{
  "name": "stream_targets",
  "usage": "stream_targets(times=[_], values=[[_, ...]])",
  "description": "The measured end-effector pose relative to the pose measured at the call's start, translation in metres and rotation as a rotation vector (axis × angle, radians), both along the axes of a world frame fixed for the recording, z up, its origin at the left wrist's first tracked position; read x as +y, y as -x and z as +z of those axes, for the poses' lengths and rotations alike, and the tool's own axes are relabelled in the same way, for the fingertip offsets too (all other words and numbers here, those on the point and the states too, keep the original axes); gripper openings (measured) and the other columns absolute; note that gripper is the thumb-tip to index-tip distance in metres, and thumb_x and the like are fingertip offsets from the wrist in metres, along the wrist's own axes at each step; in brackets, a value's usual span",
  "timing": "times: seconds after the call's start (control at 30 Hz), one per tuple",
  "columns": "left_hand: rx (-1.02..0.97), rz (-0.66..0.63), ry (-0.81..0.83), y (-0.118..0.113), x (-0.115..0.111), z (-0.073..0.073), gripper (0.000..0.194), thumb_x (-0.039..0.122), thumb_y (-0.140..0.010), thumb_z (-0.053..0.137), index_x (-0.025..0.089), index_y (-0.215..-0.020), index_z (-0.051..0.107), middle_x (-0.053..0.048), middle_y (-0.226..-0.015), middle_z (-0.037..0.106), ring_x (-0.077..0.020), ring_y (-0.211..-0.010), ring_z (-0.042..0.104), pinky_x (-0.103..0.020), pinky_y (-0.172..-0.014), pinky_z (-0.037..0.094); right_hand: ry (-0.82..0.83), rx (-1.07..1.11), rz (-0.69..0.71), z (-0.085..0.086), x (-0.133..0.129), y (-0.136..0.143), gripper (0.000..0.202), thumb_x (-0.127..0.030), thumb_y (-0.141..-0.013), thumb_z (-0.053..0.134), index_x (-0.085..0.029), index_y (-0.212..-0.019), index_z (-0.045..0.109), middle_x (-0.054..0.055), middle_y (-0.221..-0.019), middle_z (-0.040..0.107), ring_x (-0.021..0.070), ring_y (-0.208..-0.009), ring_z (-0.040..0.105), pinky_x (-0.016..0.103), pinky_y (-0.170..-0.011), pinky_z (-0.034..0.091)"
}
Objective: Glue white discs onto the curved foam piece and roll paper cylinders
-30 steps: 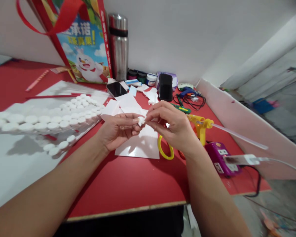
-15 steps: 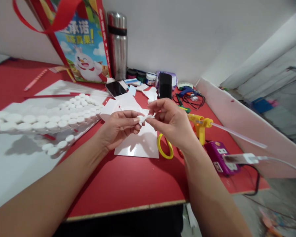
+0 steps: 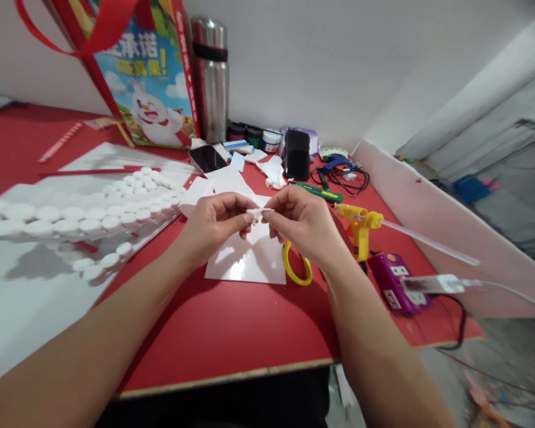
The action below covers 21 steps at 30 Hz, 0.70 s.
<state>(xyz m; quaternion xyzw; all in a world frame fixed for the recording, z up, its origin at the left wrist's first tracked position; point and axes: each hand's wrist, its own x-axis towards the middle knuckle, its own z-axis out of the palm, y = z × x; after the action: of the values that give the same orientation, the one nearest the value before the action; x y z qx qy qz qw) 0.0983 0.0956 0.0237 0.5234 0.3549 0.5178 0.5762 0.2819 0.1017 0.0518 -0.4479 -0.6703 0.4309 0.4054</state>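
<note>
Between my two hands is a small crumpled white piece (image 3: pixel 259 213), perhaps paper or tissue; its kind is hard to make out. My left hand (image 3: pixel 220 223) pinches its left end between thumb and fingers. On the other end, my right hand (image 3: pixel 296 217) is closed in a pinch too. Below them lies a glossy white sheet (image 3: pixel 245 264) on the red table. Scissors with a yellow handle loop (image 3: pixel 298 276) rest just under my right wrist, mostly hidden. A yellow glue gun (image 3: pixel 361 229) with a clear glue stick stands right of my right hand.
At left, a structure of white discs (image 3: pixel 93 223) stands on a white board (image 3: pixel 22 309). Behind are a gift bag (image 3: pixel 147 89), a steel thermos (image 3: pixel 211 83), a phone (image 3: pixel 208 159) and a black object (image 3: pixel 296 154). A purple power box (image 3: pixel 399 282) and green cutter (image 3: pixel 321 192) lie right.
My right hand has come closer to my left, and its fingers have closed on the white piece's right end. Less of the piece shows now. The view has shifted slightly.
</note>
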Motion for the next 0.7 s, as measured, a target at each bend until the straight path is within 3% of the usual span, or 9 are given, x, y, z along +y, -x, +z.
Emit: stream_targets(times=[0.13,0.3,0.5,0.7], values=[[0.079,0.051,-0.045,0.0,-0.001,0.005,0.017,0.022,-0.076,0.082,0.012,-0.088,0.076,-0.004,-0.073,0.069,-0.0132,-0.063,0.06,-0.025,-0.059,0.048,0.147,0.142,0.045,0.004,0.0,0.0,0.034,-0.036,-0.076,0.086,-0.016,-0.09,0.063,0.001,-0.071,0.071,0.014,-0.056,0.068,0.025,-0.048,0.055],[0.127,0.05,-0.066,0.001,-0.001,0.006,0.014,0.02,-0.078,0.079,0.013,-0.089,0.075,-0.004,-0.072,0.068,-0.0128,-0.061,0.059,-0.025,-0.059,0.048,0.315,0.14,0.066,0.012,-0.002,-0.004,0.05,-0.036,-0.07,0.092,-0.013,-0.105,0.065,0.004,-0.074,0.075,0.0171,-0.055,0.072,0.027,-0.049,0.06],[0.251,0.055,-0.165,0.002,-0.001,0.003,0.011,0.021,-0.082,0.076,0.014,-0.091,0.075,-0.003,-0.071,0.067,-0.0138,-0.062,0.059,-0.025,-0.06,0.046,0.379,0.023,0.122,0.014,-0.003,-0.004,0.032,-0.042,-0.085,0.08,-0.012,-0.085,0.069,0.006,-0.073,0.074,0.0127,-0.049,0.069,0.022,-0.044,0.057],[0.401,0.066,-0.288,0.003,-0.001,-0.002,0.01,0.02,-0.086,0.07,0.015,-0.095,0.072,-0.005,-0.083,0.069,-0.0152,-0.072,0.062,-0.027,-0.069,0.049,0.398,0.01,0.11,0.011,-0.003,-0.001,0.023,-0.026,-0.096,0.066,-0.012,-0.078,0.067,0.004,-0.068,0.072,0.01,-0.044,0.064,0.019,-0.04,0.053]])
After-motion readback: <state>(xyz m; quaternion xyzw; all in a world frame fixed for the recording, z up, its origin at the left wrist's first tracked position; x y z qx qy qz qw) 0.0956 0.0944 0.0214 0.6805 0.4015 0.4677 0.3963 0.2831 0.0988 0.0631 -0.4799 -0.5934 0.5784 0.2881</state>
